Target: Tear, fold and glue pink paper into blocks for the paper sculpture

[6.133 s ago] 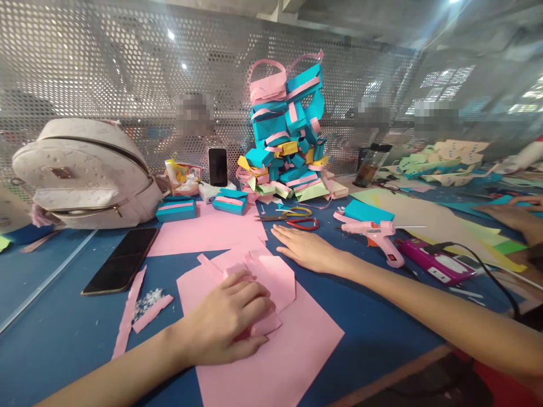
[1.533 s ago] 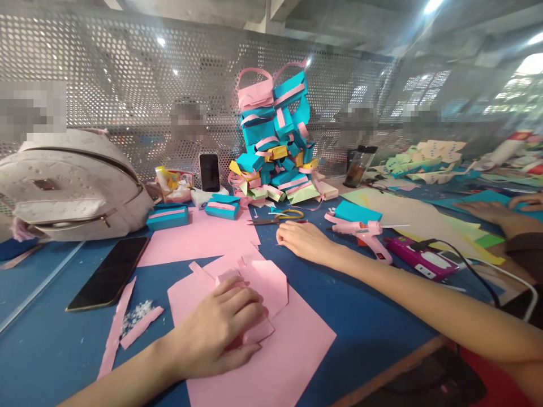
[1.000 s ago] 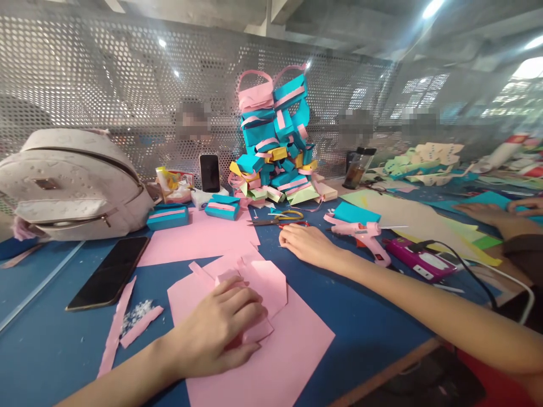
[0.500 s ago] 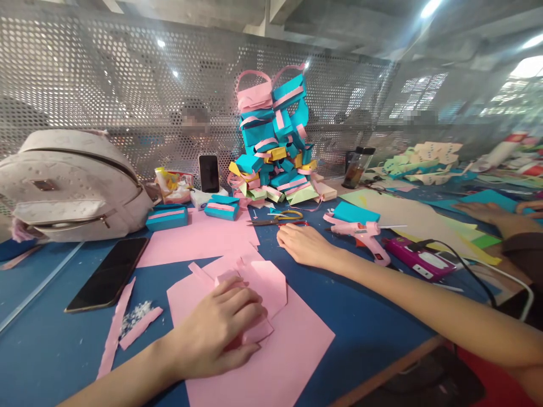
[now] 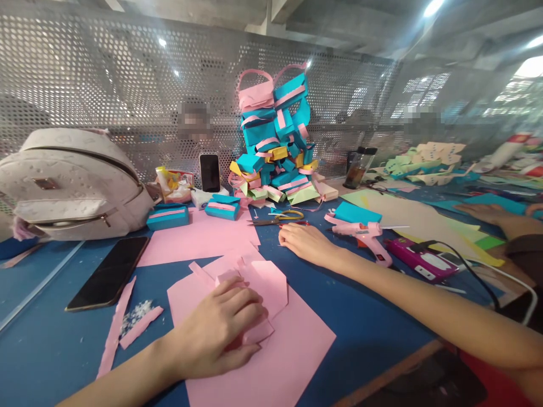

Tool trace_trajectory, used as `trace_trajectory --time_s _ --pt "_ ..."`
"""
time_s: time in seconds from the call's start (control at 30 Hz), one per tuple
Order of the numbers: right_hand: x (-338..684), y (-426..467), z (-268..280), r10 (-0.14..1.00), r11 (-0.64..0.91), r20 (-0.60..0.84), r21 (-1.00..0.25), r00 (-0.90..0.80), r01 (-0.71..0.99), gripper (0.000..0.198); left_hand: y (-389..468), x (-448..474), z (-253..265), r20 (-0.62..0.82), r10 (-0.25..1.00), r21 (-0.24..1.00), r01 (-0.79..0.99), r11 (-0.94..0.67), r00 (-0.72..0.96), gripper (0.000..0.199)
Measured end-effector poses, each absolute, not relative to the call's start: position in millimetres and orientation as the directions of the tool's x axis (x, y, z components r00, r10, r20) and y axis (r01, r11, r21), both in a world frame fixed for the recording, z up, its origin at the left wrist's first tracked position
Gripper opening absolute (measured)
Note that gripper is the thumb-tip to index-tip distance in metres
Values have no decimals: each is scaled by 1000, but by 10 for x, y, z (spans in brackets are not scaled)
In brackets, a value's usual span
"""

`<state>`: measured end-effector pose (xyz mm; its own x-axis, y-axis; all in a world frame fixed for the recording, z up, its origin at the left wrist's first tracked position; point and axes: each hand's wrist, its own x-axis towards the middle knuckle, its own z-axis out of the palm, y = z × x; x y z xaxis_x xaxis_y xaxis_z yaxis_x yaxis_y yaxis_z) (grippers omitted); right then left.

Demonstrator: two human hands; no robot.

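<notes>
My left hand (image 5: 227, 325) lies curled over a folded pink paper piece (image 5: 254, 333), its thumb along the near side and its fingers over the top. Under that piece are larger pink paper sheets (image 5: 292, 345). My right hand (image 5: 303, 243) rests on the blue table with its fingers bent together, and whatever is between the fingertips is hidden. Just beyond it lie scissors with red handles (image 5: 296, 223) and scissors with yellow handles (image 5: 292, 215). To its right is a pink glue gun (image 5: 367, 234), beside a blue paper piece (image 5: 356, 212).
At left stand a pale backpack (image 5: 76, 181) and a black phone (image 5: 108, 274) near torn pink strips (image 5: 115, 333). Blue paper boxes (image 5: 167, 217) sit ahead, before a tall stack of paper bags (image 5: 258, 133). A purple power strip (image 5: 419, 260) lies right, near another person's hand (image 5: 487, 213).
The view has shifted very slightly. Both hands keep their places, the left on the pink paper and the right beside the scissors.
</notes>
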<state>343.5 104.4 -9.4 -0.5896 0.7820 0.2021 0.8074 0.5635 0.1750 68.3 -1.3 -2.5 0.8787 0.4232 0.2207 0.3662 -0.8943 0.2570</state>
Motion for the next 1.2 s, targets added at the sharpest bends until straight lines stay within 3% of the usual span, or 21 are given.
trace_trajectory --time_s 0.37,0.73,1.2 --pt "3371 1011 -99 759 589 149 258 -634 766 14 1 706 -25 229 426 260 367 -893 875 29" --pt "3651 916 97 781 540 252 184 -571 821 15 -3 715 -7 275 418 261 352 -899 866 27" --pt "3575 995 -112 806 548 195 111 -559 829 13 -3 692 -24 235 415 257 355 -899 879 31"
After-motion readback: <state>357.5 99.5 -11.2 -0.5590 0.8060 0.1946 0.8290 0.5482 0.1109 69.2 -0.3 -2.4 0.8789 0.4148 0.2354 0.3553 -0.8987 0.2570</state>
